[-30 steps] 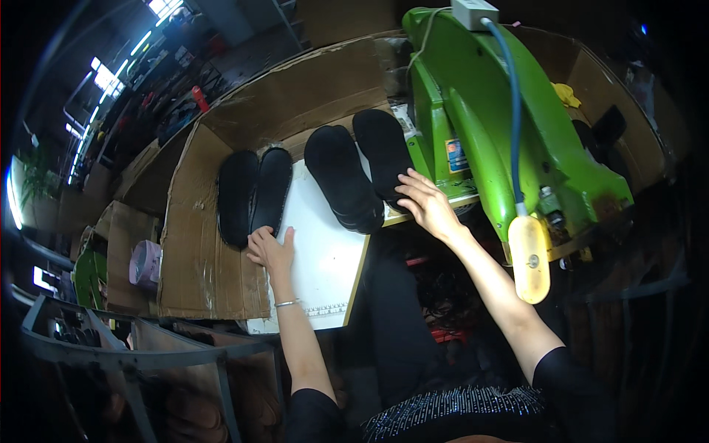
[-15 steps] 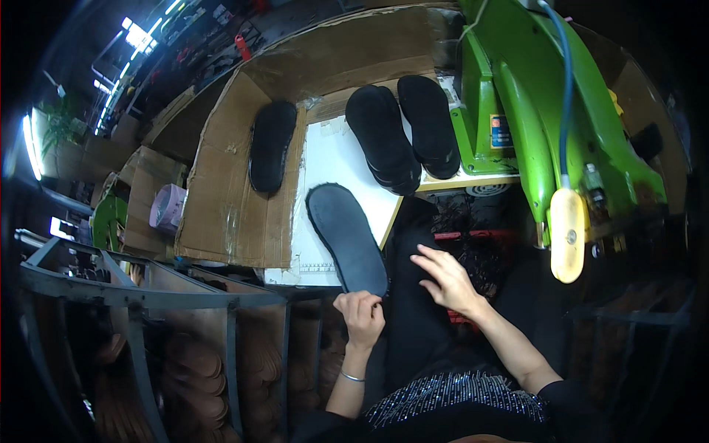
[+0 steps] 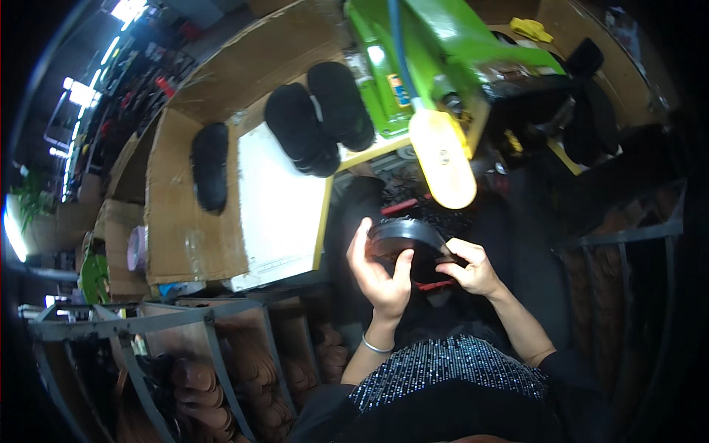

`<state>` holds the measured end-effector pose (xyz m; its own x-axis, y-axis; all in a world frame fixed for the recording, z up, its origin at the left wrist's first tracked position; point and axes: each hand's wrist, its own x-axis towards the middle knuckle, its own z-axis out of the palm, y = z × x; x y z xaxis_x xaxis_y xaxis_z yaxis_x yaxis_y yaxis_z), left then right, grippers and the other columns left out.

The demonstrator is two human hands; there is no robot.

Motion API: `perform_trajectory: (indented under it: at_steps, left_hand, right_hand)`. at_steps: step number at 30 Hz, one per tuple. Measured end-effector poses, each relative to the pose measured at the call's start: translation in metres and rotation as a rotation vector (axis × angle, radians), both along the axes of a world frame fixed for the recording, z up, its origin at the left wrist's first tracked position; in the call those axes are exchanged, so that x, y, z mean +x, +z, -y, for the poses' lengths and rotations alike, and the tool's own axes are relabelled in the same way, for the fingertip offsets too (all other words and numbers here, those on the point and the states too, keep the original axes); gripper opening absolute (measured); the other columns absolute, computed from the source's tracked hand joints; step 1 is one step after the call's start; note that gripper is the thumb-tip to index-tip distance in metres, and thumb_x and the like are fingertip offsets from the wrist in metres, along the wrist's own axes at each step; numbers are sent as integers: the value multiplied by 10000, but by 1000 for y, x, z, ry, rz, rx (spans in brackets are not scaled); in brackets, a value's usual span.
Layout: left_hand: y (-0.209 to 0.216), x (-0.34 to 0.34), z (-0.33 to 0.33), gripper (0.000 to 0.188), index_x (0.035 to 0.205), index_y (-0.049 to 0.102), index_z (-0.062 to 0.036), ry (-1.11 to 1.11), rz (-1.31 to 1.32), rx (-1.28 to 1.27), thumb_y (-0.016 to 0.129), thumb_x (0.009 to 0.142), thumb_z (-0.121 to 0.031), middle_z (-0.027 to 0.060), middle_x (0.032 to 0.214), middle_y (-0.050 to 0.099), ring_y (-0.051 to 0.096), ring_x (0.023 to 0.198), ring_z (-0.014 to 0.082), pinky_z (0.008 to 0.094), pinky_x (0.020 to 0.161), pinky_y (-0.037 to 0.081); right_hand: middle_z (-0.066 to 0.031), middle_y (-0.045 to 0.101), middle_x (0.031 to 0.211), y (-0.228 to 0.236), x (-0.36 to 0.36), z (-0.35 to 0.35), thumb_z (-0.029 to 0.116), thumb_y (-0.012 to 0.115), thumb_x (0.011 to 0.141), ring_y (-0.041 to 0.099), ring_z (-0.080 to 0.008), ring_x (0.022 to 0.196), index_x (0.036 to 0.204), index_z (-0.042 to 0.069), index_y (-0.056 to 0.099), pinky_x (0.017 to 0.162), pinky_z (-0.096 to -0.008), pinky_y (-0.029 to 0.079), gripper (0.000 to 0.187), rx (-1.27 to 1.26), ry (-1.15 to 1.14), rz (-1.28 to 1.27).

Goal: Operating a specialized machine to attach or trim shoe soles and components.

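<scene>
Between my two hands, in front of my body, a black shoe insole is held up and bent into an arch, its smooth side catching the light. Its left end rests in my left hand, with the thumb on the near side and the fingers behind. At the other end, my right hand pinches the edge between thumb and fingers. Two stacks of black insoles stand beyond on the white board: one stack and, to its right, another. A single black insole leans against the carton's left side.
An open cardboard carton surrounds the white board. To the right is a green machine, with a yellow-white lamp hanging close above my hands. Metal racks with brown insoles flank me at lower left and right.
The insole has left the board and come in front of my body, now bent. My right hand, free before, has taken hold of it. The view has swung to the right.
</scene>
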<state>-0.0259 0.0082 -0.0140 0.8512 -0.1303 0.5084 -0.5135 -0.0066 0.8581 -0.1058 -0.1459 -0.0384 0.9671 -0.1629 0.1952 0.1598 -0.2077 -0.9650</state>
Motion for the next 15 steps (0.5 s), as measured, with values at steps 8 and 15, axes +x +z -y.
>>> perform_trajectory:
  at_steps: [8,15]
  left_hand:
    - [-17,-22,65,271,1053,583,54,-344,-446,-148,686,816,-27,98,921,654,624,822,156,271,773,500]
    - [-6,8,109,104,888,610,19,-311,-277,59,674,823,-31,-31,715,548,435,619,35,176,575,368]
  right_hand:
    - [-25,636,929,-45,-60,21,30,713,790,578,-95,845,1015,-21,616,768,-237,476,250,471,-182,-144]
    - [-58,656,1026,-89,-74,14,-11,788,670,602,-157,948,1058,5,626,856,-285,480,421,668,-114,-297]
